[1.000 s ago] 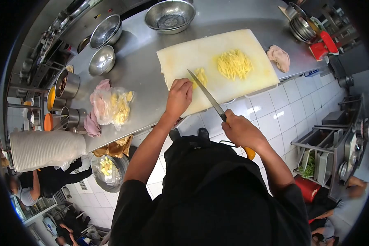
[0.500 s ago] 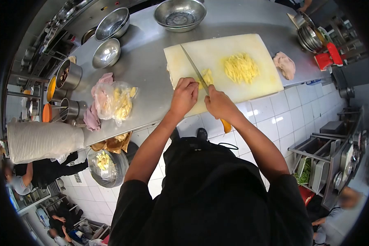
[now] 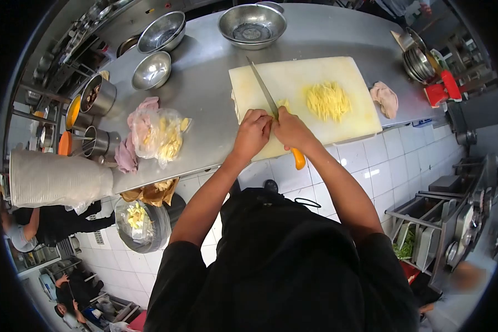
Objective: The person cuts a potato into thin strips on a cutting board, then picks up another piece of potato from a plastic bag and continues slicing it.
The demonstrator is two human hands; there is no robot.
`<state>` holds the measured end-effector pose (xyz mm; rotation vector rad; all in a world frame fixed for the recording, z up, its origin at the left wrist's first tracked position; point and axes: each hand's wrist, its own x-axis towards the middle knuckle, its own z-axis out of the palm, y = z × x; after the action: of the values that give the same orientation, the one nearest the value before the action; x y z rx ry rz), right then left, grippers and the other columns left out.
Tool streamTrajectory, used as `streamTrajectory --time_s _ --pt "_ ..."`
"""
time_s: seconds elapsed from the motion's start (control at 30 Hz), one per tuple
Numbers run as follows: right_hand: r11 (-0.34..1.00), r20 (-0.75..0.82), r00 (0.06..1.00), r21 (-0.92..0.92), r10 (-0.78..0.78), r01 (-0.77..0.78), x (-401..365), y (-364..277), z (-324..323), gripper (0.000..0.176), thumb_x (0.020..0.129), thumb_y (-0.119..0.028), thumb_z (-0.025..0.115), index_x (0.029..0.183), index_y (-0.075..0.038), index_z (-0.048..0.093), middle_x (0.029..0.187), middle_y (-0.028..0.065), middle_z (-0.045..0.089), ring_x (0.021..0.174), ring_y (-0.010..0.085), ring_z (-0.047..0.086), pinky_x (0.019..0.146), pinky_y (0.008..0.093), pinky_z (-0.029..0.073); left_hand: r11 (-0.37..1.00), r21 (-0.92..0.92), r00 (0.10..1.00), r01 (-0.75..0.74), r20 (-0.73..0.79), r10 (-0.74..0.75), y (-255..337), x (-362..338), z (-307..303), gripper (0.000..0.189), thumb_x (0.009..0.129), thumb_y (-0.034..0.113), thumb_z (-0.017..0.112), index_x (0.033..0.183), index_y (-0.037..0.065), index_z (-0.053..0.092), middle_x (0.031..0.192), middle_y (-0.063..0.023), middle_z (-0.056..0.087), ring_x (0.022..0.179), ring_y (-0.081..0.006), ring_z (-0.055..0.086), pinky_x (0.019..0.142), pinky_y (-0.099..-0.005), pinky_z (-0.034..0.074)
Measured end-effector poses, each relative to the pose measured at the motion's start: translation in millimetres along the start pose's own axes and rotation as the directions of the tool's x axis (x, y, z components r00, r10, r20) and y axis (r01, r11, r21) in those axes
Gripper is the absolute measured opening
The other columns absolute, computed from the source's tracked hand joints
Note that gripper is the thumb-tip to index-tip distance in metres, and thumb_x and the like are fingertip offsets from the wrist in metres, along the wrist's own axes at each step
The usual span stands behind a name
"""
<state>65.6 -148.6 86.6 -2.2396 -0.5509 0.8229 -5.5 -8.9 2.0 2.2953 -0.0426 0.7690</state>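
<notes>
My right hand (image 3: pixel 294 130) is wrapped round the orange-handled knife (image 3: pixel 264 86), whose blade points away from me over the white cutting board (image 3: pixel 276 74). Close beside the blade, my left hand (image 3: pixel 253 131) has its fingers curled down on the board's near left part; what they press on is hidden. A few pale yellow strips (image 3: pixel 284 103) lie just beyond my right hand. On the board's right half sits a larger pile of yellow strips (image 3: pixel 327 100). A clear plastic bag with yellow pieces (image 3: pixel 169 141) rests left of the board.
Metal bowls (image 3: pixel 253 27) stand at the table's far side. Pots (image 3: pixel 98 95) and stacked white containers (image 3: pixel 61 180) are on the left. A pink cloth (image 3: pixel 384 99) lies right of the board. A lined bin (image 3: pixel 141 227) is below the table edge. Other people stand in the background.
The two hands have come closer together, and the knife blade has moved toward my left fingers. The small heap of strips by the blade is now more hidden. The whole view has shifted slightly.
</notes>
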Motion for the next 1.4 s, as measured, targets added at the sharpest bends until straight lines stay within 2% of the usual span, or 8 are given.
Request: streamTrajectory --time_s 0.07,0.17,0.27,0.37,0.57,0.7,0.9,1.4 --pt "1.000 0.014 0.999 0.006 0.029 -0.030 1.1 -4.8 -6.5 0.030 0.101 -0.016 0.048 0.117 0.009 0.045 0.078 0.0266 0.068 0.053 0.0345 0.067 0.052 0.0431 0.057 1.000 -0.009 1.000 0.003 -0.006 -0.003 -1.4 2.7 1.2 0.012 0.083 -0.002 0.075 0.095 0.000 0.077 0.101 -0.0091 0.070 0.095 -0.0300 0.065 0.083 -0.0386 0.056" --pt "0.996 0.056 0.995 -0.055 0.078 -0.075 -27.6 -15.0 -12.8 0.027 0.100 -0.017 0.049 0.112 0.007 0.046 0.077 0.0281 0.069 0.056 0.0361 0.070 0.061 0.0457 0.059 0.999 -0.040 0.999 0.030 -0.027 -0.031 -1.7 0.0 0.0 0.011 0.083 -0.002 0.075 0.094 0.000 0.076 0.101 -0.0093 0.070 0.095 -0.0301 0.065 0.084 -0.0387 0.056" --pt "0.995 0.008 0.996 -0.049 0.090 -0.090 -29.0 -8.5 4.1 0.028 0.100 -0.017 0.049 0.112 0.008 0.047 0.076 0.0274 0.069 0.054 0.0354 0.069 0.060 0.0456 0.059 0.998 -0.053 0.999 0.043 -0.029 -0.045 0.2 -0.8 -0.2 0.010 0.083 -0.002 0.075 0.093 0.000 0.075 0.100 -0.0098 0.069 0.095 -0.0304 0.065 0.084 -0.0389 0.056" --pt "1.000 0.001 1.000 -0.018 0.014 -0.014 -7.5 -4.2 0.9 0.029 0.100 -0.016 0.048 0.115 0.009 0.047 0.076 0.0277 0.069 0.054 0.0354 0.069 0.061 0.0456 0.059 0.998 -0.047 0.999 0.033 -0.024 -0.034 -1.7 -0.8 -1.0 0.011 0.083 -0.003 0.074 0.093 0.000 0.075 0.100 -0.0103 0.069 0.095 -0.0308 0.065 0.084 -0.0391 0.056" --pt "0.994 0.055 0.993 -0.049 0.104 -0.101 -31.4 -18.9 -9.7 0.028 0.099 -0.015 0.049 0.114 0.009 0.046 0.082 0.0301 0.070 0.054 0.0354 0.069 0.060 0.0463 0.059 0.998 -0.062 0.999 0.015 -0.051 -0.018 -0.2 1.4 -1.7 0.011 0.080 -0.006 0.072 0.090 -0.002 0.074 0.098 -0.0110 0.068 0.094 -0.0317 0.064 0.082 -0.0398 0.056" --pt "1.000 0.002 1.000 -0.011 0.023 -0.023 -8.9 -11.4 0.7 0.029 0.099 -0.015 0.048 0.116 0.009 0.046 0.083 0.0300 0.070 0.054 0.0355 0.069 0.060 0.0458 0.059 0.998 -0.054 0.999 0.017 -0.040 -0.019 -0.4 3.6 -1.8 0.015 0.080 -0.006 0.073 0.093 -0.001 0.075 0.099 -0.0109 0.068 0.094 -0.0314 0.064 0.082 -0.0398 0.056" --pt "0.994 0.055 0.993 -0.036 0.101 -0.099 -32.8 -26.8 -8.9 0.029 0.099 -0.014 0.047 0.115 0.010 0.046 0.083 0.0300 0.070 0.055 0.0367 0.069 0.060 0.0456 0.059 0.998 -0.058 0.999 0.010 -0.052 -0.013 0.0 -1.2 -1.4 0.016 0.078 -0.006 0.074 0.093 -0.001 0.074 0.098 -0.0115 0.067 0.093 -0.0321 0.063 0.082 -0.0399 0.055" --pt "0.997 0.003 0.997 -0.020 0.071 -0.071 -13.1 -21.0 7.7 0.028 0.099 -0.015 0.048 0.114 0.009 0.046 0.084 0.0292 0.070 0.056 0.0357 0.070 0.060 0.0440 0.059 0.999 -0.050 0.998 0.017 -0.068 -0.020 -1.2 3.2 -2.8 0.011 0.080 -0.005 0.074 0.090 -0.001 0.073 0.096 -0.0112 0.066 0.091 -0.0328 0.062 0.081 -0.0405 0.055"
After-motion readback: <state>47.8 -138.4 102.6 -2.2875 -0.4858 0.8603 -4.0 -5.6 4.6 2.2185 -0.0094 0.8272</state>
